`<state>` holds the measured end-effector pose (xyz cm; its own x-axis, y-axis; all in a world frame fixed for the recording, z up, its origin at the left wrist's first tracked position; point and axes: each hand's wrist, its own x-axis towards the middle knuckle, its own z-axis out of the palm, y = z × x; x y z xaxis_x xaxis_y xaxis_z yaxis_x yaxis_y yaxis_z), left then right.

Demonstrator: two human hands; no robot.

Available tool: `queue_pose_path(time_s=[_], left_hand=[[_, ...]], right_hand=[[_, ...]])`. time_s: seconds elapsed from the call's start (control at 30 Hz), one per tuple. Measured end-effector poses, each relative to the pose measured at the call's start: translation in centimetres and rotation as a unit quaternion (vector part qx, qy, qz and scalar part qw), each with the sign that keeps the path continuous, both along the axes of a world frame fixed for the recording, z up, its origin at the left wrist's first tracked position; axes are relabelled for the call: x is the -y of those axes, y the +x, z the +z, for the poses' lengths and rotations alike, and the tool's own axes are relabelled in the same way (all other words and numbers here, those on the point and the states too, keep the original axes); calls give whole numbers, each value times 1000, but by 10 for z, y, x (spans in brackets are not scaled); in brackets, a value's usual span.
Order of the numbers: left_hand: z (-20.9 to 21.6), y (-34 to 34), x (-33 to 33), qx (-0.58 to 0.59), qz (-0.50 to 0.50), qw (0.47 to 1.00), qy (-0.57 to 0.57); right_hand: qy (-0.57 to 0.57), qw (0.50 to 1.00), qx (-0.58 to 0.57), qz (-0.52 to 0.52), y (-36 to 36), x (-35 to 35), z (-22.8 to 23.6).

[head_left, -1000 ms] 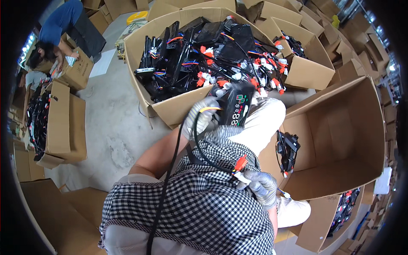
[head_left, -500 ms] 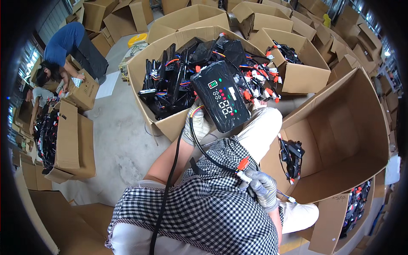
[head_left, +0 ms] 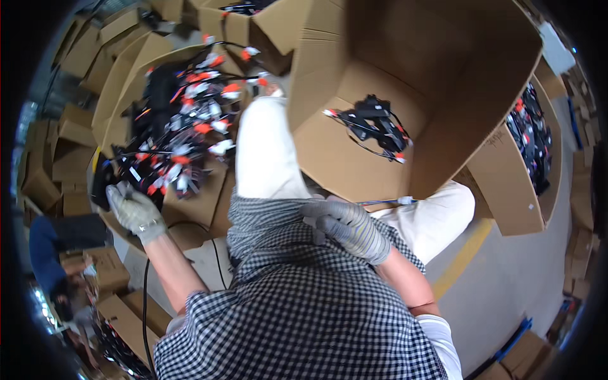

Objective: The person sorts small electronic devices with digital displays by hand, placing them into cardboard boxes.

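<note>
My gloved left hand [head_left: 136, 214] is at the near left edge of a carton, its fingers closed on a blurred black box-shaped device [head_left: 102, 182]. Beside it, a heap of wired connectors [head_left: 202, 114] with white and orange-red plugs spills over dark units in that carton. My gloved right hand [head_left: 348, 227] is above my checked apron [head_left: 304, 285], fingers curled; what they hold is hard to make out. A thin lead with a white plug [head_left: 405, 201] lies on my right thigh, just beyond that hand. From below, a black cable [head_left: 146, 304] rises on the left.
A large open carton [head_left: 329, 152] ahead holds a few black wired units [head_left: 373, 126]. Another carton [head_left: 506, 171] of wired parts stands at the right. A person [head_left: 50, 253] bends over cartons at the far left. Yellow floor tape [head_left: 465, 253] runs near my right leg.
My view has swung to the right. The left hand has carried the black device from in front of me to the carton's left side. The orange plug no longer shows at my right hand.
</note>
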<state>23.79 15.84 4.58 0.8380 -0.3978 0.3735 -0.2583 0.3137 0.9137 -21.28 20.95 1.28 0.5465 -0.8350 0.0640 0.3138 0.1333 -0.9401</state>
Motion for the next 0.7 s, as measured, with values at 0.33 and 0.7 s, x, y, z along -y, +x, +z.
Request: queue_pose_path(time_s=[0.33,0.7], left_hand=[[-143,-362,161,565,-505,603,249],[-295,-413,224,698,-482,272,454]], right_hand=[[30,993,-98,57,-105,83,-38],[12,985,-162,-62,-136,116,-57]])
